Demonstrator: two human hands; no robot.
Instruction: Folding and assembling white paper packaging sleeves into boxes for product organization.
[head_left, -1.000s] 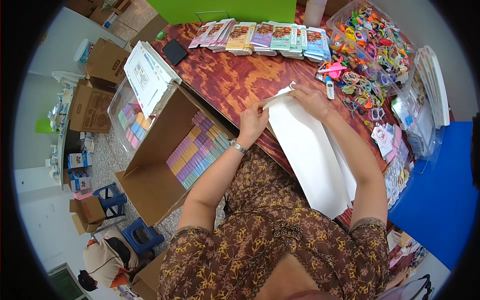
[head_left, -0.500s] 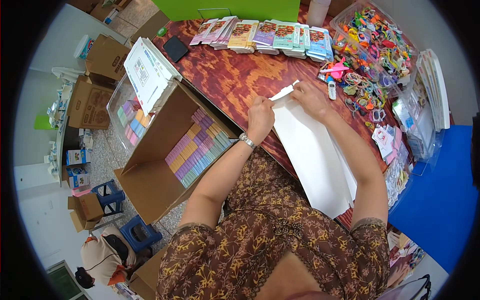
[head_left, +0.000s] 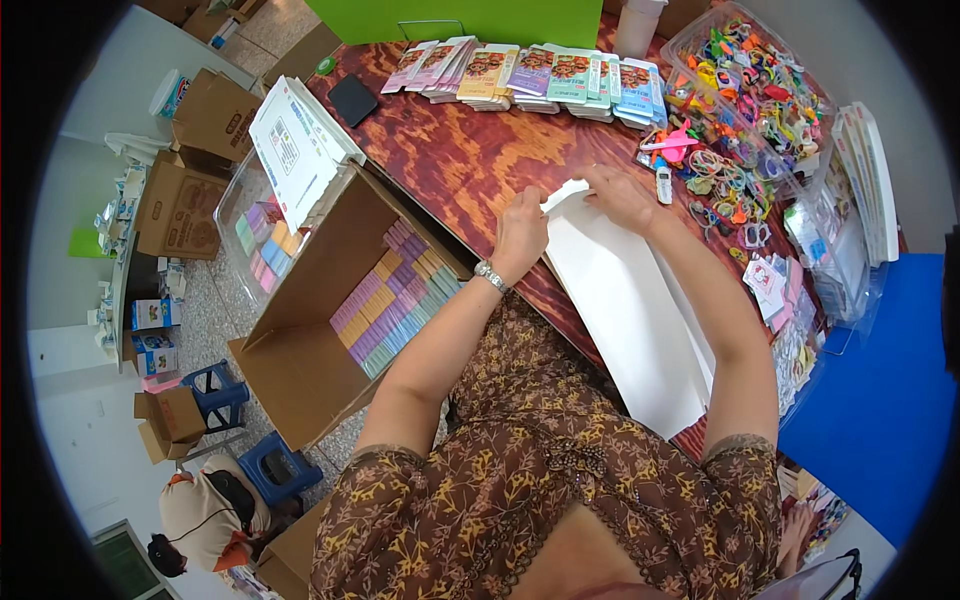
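A long white carton (head_left: 625,310), unprinted on the side facing me, lies slantwise from the table toward my lap. At its far end, my left hand (head_left: 521,237) pinches the left corner, a watch on its wrist. My right hand (head_left: 620,202) curls over the opposite corner, its fingers bent on the end flap (head_left: 566,193). The flap stands bent up between both hands. My right forearm crosses above the carton's right side and hides part of it. The fingertips are partly hidden behind the flap.
To the left, an open cardboard box (head_left: 290,385) holds rows of pastel packets (head_left: 395,295). Stacked printed cartons (head_left: 570,75) line the table's back. A clear bin of small colourful toys (head_left: 750,90) stands at the right back. A person (head_left: 210,510) is at the lower left.
The carton's end flap has tipped toward me and looks shorter. My right hand has shifted slightly left and nearer. My left hand stays at its corner.
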